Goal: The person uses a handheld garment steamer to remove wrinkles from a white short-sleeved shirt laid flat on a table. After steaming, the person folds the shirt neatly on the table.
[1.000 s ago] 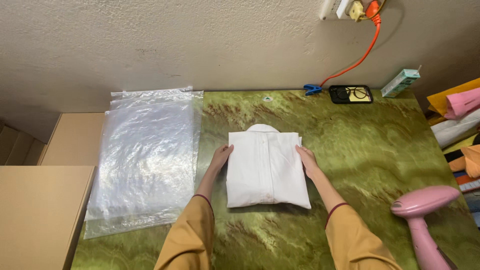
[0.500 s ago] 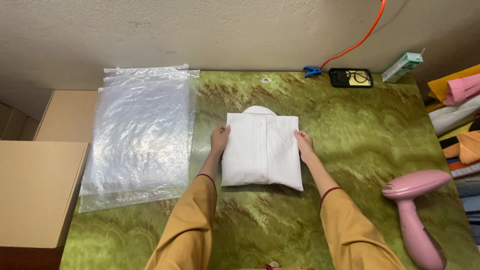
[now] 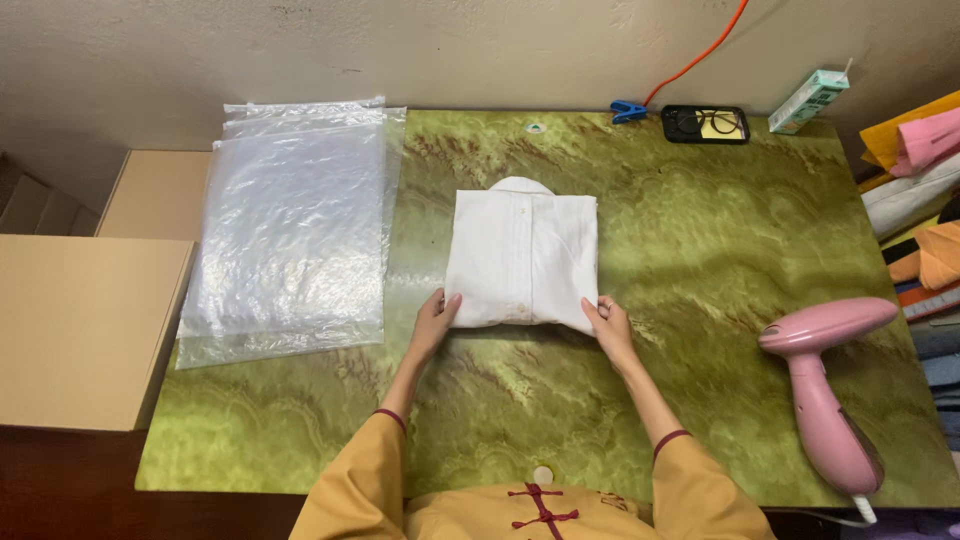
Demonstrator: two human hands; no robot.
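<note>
A garment packing workshop: a green marbled worktop (image 3: 700,250) carries clear plastic bags (image 3: 290,230), a pink steamer (image 3: 825,390), beside cardboard boxes (image 3: 85,325) and stacked fabrics (image 3: 915,180).

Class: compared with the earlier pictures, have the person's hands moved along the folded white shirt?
Yes. The left hand and right hand slid from the folded white shirt's sides to its near corners.
</note>
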